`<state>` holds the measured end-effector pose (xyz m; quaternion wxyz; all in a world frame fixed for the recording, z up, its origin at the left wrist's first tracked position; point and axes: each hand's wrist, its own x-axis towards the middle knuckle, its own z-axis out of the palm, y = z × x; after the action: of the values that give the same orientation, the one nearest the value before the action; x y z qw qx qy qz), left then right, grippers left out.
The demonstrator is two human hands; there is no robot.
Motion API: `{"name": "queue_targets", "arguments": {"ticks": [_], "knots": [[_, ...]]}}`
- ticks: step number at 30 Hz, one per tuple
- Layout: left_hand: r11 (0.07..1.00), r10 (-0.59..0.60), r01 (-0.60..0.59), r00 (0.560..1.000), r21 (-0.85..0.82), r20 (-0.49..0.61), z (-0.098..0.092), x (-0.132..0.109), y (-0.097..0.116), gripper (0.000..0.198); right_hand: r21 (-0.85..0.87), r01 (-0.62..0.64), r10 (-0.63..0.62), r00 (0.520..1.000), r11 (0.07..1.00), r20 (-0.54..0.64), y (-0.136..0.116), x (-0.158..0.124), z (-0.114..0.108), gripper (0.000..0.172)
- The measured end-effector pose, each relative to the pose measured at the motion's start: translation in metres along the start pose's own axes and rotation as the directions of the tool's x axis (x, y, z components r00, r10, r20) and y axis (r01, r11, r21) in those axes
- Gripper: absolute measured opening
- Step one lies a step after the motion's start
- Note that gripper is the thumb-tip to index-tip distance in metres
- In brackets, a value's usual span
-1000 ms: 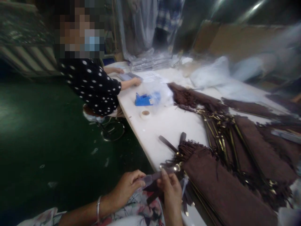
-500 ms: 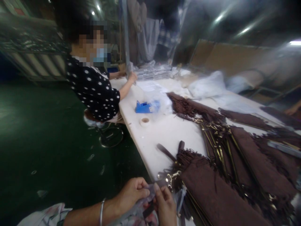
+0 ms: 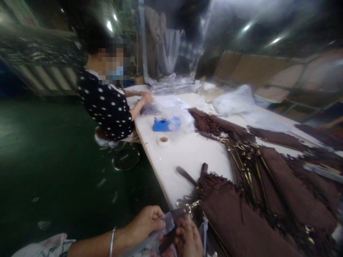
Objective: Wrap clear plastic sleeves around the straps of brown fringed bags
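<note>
At the bottom centre, my left hand (image 3: 150,222) pinches a clear plastic sleeve (image 3: 168,222) between thumb and fingers. A silver bangle circles that wrist. My right hand (image 3: 189,237) is closed on a dark brown strap (image 3: 168,240), which lies partly against the plastic. Part of the strap is hidden behind the fingers. Just beyond the right hand, a gold clasp (image 3: 189,208) joins a strap end to the nearest brown fringed bag (image 3: 238,214). This bag lies on the white table, to the right of my hands.
More brown fringed bags (image 3: 284,178) with gold zips cover the table's right side. A tape roll (image 3: 163,141), a blue tape dispenser (image 3: 160,125) and crumpled plastic (image 3: 182,119) lie farther off. A masked co-worker (image 3: 104,100) sits at the left edge, hands on a plastic-wrapped item.
My right hand has shifted slightly down, and more of the brown strap shows between my hands. The co-worker's hands have lowered onto a dark packed item on the table.
</note>
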<state>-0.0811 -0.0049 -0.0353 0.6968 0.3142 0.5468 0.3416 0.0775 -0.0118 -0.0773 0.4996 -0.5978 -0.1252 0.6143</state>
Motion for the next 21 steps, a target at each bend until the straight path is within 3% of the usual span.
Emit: {"name": "queue_targets", "arguments": {"ticks": [5,8,11,14,16,18,19,21], "knots": [[0.999,0.035,-0.034,0.999,-0.042,0.014,0.01,0.006,-0.005,0.041,0.135,-0.089,0.084,0.996,0.987,0.043,-0.018,0.004,0.008,0.048],[0.999,0.046,-0.046,0.999,-0.019,-0.002,0.012,0.012,-0.004,0.036,0.136,-0.074,0.065,0.995,0.988,0.075,-0.017,0.004,0.011,0.042],[1.0,0.022,-0.022,1.0,0.004,-0.014,0.017,0.016,0.004,0.031,0.031,-0.032,0.028,0.993,0.999,0.118,-0.011,0.001,0.008,0.042],[1.0,0.025,-0.025,1.0,-0.013,-0.008,0.022,0.021,0.014,0.027,-0.186,0.1,-0.061,0.977,0.977,0.206,-0.012,-0.008,0.0,0.042],[0.999,0.033,-0.033,0.999,-0.022,0.006,0.025,0.025,0.019,0.026,-0.386,0.248,-0.16,0.956,0.888,0.246,-0.024,-0.017,-0.01,0.041],[0.999,0.026,-0.025,0.999,-0.021,0.029,0.027,0.029,0.021,0.027,-0.562,0.413,-0.322,0.911,0.717,0.259,-0.044,-0.024,-0.02,0.037],[1.0,0.019,-0.018,0.999,-0.015,0.039,0.028,0.031,0.021,0.027,-0.624,0.486,-0.426,0.867,0.612,0.258,-0.056,-0.026,-0.025,0.034],[1.0,0.009,-0.01,0.999,0.018,0.046,0.028,0.033,0.02,0.025,-0.708,0.591,-0.615,0.737,0.386,0.28,-0.081,-0.026,-0.033,0.031]]}}
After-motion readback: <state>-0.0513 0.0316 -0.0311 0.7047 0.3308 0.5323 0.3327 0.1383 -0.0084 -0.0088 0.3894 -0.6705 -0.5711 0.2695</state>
